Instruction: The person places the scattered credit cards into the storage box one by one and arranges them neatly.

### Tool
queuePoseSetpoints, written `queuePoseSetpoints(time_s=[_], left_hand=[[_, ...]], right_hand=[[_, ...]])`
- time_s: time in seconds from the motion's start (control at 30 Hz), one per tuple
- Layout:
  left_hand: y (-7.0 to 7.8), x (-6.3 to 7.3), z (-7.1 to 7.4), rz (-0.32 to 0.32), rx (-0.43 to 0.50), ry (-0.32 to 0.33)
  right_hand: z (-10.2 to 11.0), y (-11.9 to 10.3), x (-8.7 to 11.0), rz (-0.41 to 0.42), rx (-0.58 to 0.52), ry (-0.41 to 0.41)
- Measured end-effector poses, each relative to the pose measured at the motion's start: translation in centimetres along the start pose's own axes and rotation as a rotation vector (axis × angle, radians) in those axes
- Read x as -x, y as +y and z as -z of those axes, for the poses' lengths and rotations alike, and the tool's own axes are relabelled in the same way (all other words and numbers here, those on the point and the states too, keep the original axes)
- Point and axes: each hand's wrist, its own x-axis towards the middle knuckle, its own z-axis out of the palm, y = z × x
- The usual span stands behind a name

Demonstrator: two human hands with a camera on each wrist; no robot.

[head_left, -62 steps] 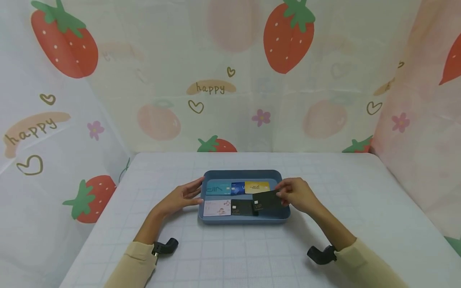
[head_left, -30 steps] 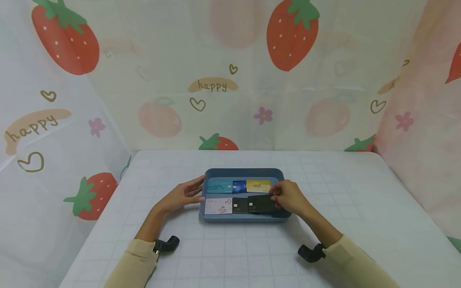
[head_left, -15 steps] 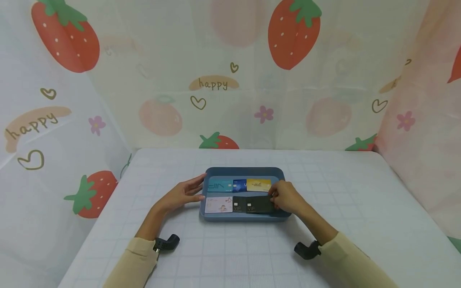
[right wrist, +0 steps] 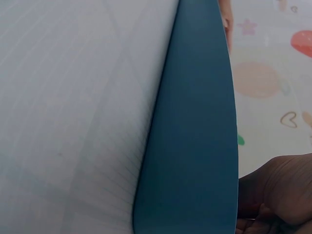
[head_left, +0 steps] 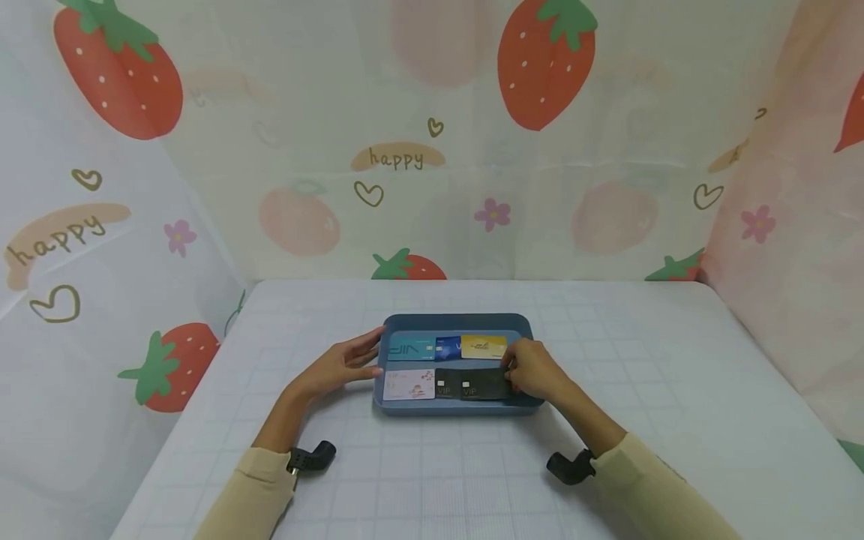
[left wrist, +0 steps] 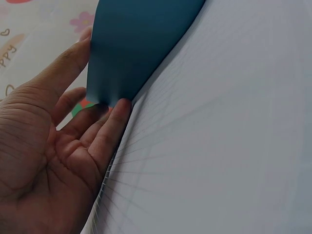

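Note:
A blue-grey tray (head_left: 459,410) sits on the table, holding two rows of cards. Its back row has a teal card (head_left: 410,348), a blue card (head_left: 448,349) and a yellow card (head_left: 483,347). In front lie a pale pink card (head_left: 408,385), a black VIP card (head_left: 447,383) and a second black VIP card (head_left: 484,385). My right hand (head_left: 535,370) holds that second card at its right end, fingertips mostly hidden; the tray wall blocks them in the right wrist view. My left hand (head_left: 340,366) touches the tray's left side with extended fingers, also plain in the left wrist view.
The table (head_left: 432,480) has a white checked cover. Strawberry-print curtains (head_left: 432,210) stand behind it and at both sides. A black wrist camera (head_left: 313,457) sits on the left wrist, another black wrist camera (head_left: 570,467) on the right.
My right hand has moved left and down with the second black card, which was tilted and now lies level in the front row, beside the other black card. My left hand has stayed put.

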Motion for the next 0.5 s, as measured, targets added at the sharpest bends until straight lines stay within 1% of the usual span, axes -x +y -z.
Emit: queuePoseSetpoints(time_s=[0.13, 0.3, 0.43, 0.5], left_hand=[[0.3, 0.3, 0.4, 0.008, -0.003, -0.01], [0.4, 0.7, 1.0, 0.018, 0.022, -0.016], [0.5, 1.2, 1.9, 0.016, 0.027, 0.016], [0.7, 1.4, 2.5, 0.013, 0.003, 0.043]], right_hand=[[-0.2, -0.3, 0.0, 0.004, 0.015, -0.001], [-0.2, -0.9, 0.1, 0.021, 0.07, -0.008], [0.0, -1.5, 0.1, 0.052, 0.099, -0.01], [0.2, -1.7, 0.1, 0.073, 0.11, 0.001]])
